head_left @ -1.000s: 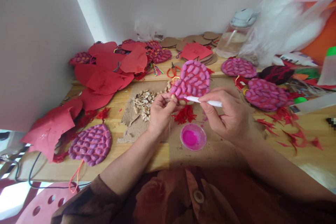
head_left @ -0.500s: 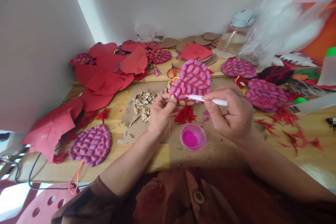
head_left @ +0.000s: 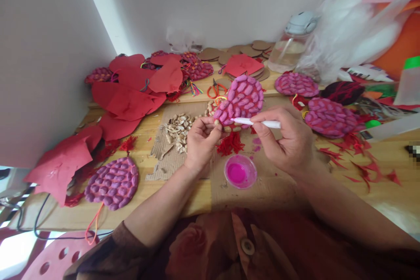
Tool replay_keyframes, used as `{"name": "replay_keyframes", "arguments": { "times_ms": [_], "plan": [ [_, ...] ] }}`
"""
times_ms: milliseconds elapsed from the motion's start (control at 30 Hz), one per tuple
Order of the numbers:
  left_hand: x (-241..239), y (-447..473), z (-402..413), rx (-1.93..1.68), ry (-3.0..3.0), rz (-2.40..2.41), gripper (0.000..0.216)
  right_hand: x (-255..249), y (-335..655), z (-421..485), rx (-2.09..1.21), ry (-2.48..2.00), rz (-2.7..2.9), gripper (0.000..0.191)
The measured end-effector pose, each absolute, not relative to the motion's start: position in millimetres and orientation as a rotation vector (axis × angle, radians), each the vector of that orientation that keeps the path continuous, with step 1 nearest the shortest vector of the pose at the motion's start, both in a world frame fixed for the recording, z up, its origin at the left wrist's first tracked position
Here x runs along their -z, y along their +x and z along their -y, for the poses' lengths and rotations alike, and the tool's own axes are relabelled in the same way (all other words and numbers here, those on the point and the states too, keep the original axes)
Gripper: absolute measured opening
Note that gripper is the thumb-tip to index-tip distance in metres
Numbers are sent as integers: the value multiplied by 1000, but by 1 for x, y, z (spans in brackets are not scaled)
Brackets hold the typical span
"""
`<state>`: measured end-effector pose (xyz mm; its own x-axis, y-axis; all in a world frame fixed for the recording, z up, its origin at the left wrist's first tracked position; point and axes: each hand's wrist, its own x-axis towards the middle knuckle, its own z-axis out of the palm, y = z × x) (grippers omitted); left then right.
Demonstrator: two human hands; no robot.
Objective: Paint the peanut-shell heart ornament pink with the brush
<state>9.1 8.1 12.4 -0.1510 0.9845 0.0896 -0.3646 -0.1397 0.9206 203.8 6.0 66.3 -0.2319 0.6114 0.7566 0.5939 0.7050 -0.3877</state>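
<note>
A heart-shaped plaque covered in peanut shells (head_left: 245, 98), most of them pink and a few along its lower edge still tan, is pinched at its lower left by my left hand (head_left: 204, 139). My right hand (head_left: 285, 138) grips a white paintbrush (head_left: 262, 122), its tip touching a shell near the plaque's lower left. A red tassel (head_left: 231, 143) hangs below the plaque. Just under it, on the cardboard, stands a clear cup of magenta paint (head_left: 240, 171).
Broken peanut shells (head_left: 180, 131) lie on cardboard (head_left: 193, 201) at left. Finished purple plaques (head_left: 113, 182), red paper shapes (head_left: 131, 96) and red scraps (head_left: 370, 166) surround the work. Orange-handled pliers (head_left: 216, 89) and a glass jar (head_left: 287, 50) are behind.
The brush tip has shifted slightly left and stays against the plaque. Both hands keep their grips, and the view has moved a little.
</note>
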Motion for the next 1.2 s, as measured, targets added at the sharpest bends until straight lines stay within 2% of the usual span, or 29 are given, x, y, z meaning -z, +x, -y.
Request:
{"name": "replay_keyframes", "arguments": {
  "times_ms": [833,1200],
  "plan": [
    [-13,9,-8,-1549,923,-954,37,-67,204,-5,-65,-943,1889,11],
    [-16,9,-11,-1507,698,-895,37,-65,205,-7,-57,-946,1876,11]
  ]
}}
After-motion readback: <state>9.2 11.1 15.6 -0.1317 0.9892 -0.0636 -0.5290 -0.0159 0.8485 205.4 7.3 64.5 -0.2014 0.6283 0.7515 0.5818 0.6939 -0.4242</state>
